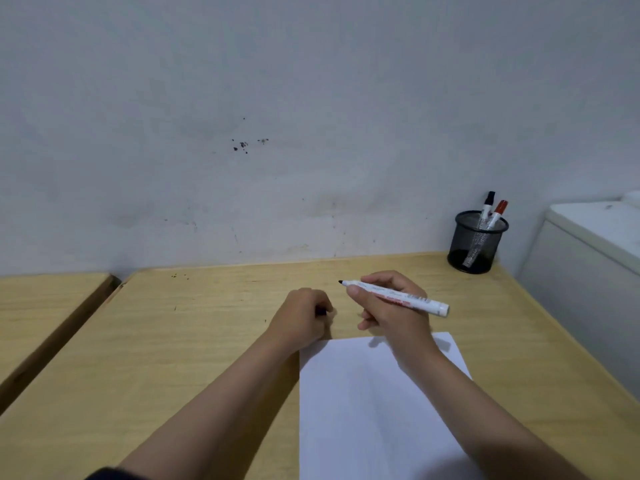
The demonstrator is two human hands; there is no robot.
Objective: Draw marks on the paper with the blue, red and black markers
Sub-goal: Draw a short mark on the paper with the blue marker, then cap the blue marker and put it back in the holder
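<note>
Above the far edge of the paper (pixel 374 403), over the bare wooden worktop (pixel 194 341), I am holding my two hands a little apart. My left hand (pixel 301 317) is curled into a fist around something small and dark, most likely the marker's cap, though only a sliver of it is showing. My right hand (pixel 388 306) is gripping the uncapped marker (pixel 398 296) near its middle, tip pointing left and lying almost level; the tip looks dark, but I cannot tell blue from black. Further right, the mesh pen holder (pixel 476 242) by the wall is keeping the black-capped marker (pixel 488 204) and the red-capped marker (pixel 498 211) upright. The sheet looks unmarked, so I judge I am just starting the first colour. Next I am needing to tilt the tip down and bring it back onto the paper.
</note>
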